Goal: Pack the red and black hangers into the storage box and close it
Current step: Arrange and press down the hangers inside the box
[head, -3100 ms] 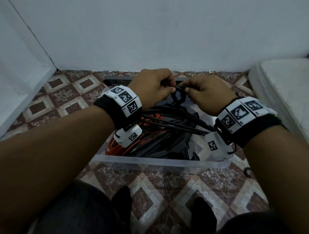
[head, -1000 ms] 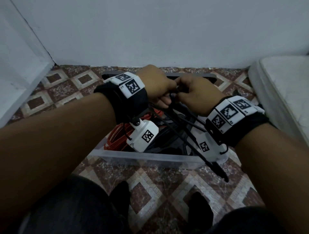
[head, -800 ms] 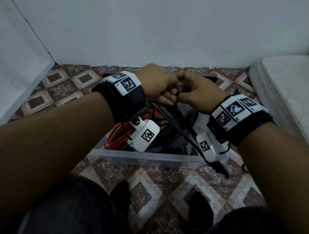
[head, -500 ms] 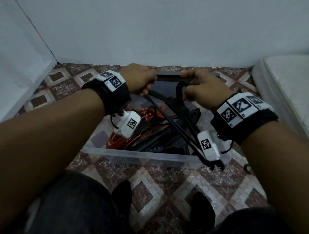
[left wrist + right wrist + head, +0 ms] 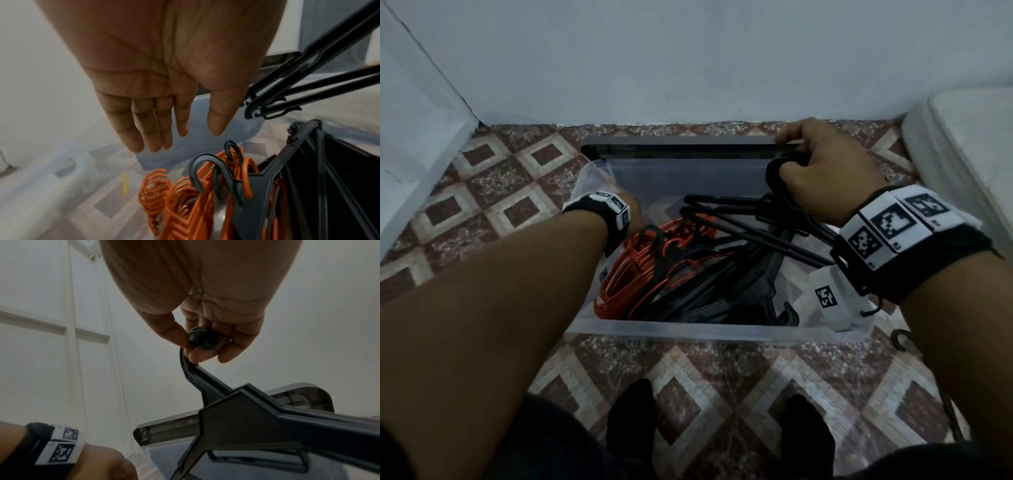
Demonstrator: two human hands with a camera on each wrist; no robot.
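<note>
A clear storage box [image 5: 688, 330] sits on the tiled floor. Inside it, red hangers [image 5: 626, 274] are bunched at the left and black hangers [image 5: 715, 291] are piled in the middle. My right hand [image 5: 791, 164] is over the box's far right corner and pinches the hooks of a few black hangers [image 5: 756, 219]. Their arms slope down into the box. The right wrist view shows those hooks [image 5: 203, 339] pinched between thumb and fingers. My left hand [image 5: 197, 134] hovers flat just above the red hangers [image 5: 185, 194], fingers straight, holding nothing.
A dark grey lid [image 5: 681, 140] stands behind the box against the white wall. A loose black hanger [image 5: 900, 339] lies on the floor right of the box. A white mattress edge [image 5: 962, 144] is at the right, and a white panel at the left.
My hands have parted. The left one let go of the black hangers and dropped to the box's left side. The right one moved right, lowering the hangers into the box.
</note>
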